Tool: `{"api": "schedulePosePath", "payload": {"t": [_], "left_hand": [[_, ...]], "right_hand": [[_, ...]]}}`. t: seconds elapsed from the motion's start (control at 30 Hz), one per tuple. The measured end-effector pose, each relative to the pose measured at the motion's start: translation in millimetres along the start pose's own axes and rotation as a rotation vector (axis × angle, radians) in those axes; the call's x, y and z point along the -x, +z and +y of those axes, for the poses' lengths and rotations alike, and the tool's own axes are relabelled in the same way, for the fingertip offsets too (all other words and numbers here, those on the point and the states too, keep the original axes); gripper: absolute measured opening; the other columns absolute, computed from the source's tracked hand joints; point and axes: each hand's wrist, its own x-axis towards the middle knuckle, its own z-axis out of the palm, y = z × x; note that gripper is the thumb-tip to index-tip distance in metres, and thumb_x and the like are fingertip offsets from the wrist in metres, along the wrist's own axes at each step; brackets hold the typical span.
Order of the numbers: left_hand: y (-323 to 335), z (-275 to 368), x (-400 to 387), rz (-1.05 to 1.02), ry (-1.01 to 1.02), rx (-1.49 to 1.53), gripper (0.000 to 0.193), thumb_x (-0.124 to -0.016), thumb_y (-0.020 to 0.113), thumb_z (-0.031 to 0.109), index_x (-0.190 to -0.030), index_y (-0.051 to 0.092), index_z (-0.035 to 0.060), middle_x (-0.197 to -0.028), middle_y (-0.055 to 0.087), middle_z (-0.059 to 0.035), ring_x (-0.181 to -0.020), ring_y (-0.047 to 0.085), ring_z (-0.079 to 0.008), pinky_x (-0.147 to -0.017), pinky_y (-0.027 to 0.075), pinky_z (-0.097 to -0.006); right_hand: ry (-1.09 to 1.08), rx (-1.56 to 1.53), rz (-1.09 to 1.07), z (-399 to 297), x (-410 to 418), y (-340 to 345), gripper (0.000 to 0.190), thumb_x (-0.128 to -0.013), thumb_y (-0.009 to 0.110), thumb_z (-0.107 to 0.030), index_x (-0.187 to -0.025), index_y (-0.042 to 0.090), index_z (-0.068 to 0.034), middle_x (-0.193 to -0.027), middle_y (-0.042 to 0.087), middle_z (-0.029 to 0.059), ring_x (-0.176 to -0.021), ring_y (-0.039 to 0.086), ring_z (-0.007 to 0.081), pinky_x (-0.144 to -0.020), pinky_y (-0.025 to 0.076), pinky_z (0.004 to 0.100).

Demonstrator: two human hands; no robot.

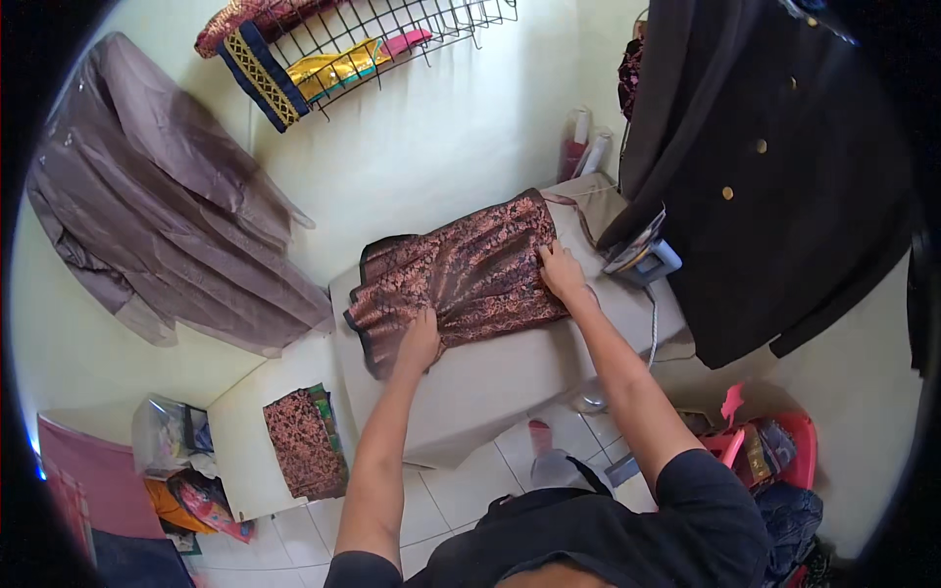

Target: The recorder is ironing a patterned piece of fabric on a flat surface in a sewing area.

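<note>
A dark brocade garment with copper-pink flowers (485, 268), perhaps a skirt, lies across a padded beige ironing table (500, 389). Its fabric is drawn into folds where my left hand (420, 339) grips it near the left end. My right hand (562, 272) pinches its upper right part, close to the edge, with the fingertips partly hidden by the hand. From its far right corner a narrow strip of cloth (581, 213) trails over the table. A clothes iron (643, 261) stands to the right of my right hand, its cord hanging down.
Folded brocade cloth (305, 445) lies on a white surface (242, 470) at left. A mauve gown (169, 198) and a black jacket (764, 176) hang either side. Above is a wire rack (397, 44). A pink chair (801, 448) holding cloth stands at lower right.
</note>
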Motion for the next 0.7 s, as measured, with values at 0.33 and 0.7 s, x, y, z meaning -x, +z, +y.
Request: {"api": "schedulePosePath", "payload": {"t": [0.33, 0.7], "left_hand": [[-17.5, 27.3, 94.8, -0.164, -0.227, 0.235, 0.047, -0.078, 0.050, 0.006, -0.121, 0.034, -0.0042, -0.111, 0.048, -0.0337, -0.099, 0.051, -0.0482, -0.084, 0.044, -0.0510], [-82.4, 74.8, 188.0, -0.049, -0.095, 0.220, 0.061, -0.071, 0.057, 0.003, -0.129, 0.037, 0.0020, -0.119, 0.048, -0.0219, -0.105, 0.051, -0.0411, -0.086, 0.045, -0.0446]], "right_hand": [[-0.065, -0.244, -0.103, -22.1, 86.3, -8.9, 0.040, -0.077, 0.058, -0.012, -0.117, 0.050, -0.012, -0.112, 0.052, 0.0195, -0.091, 0.059, 0.0388, -0.075, 0.050, 0.0481], [-0.245, -0.744, -0.586, -24.2, 206.8, -71.8, 0.026, -0.077, 0.054, -0.009, -0.100, 0.060, 0.000, -0.079, 0.061, 0.0185, -0.081, 0.062, 0.0260, -0.070, 0.047, 0.0384]]}}
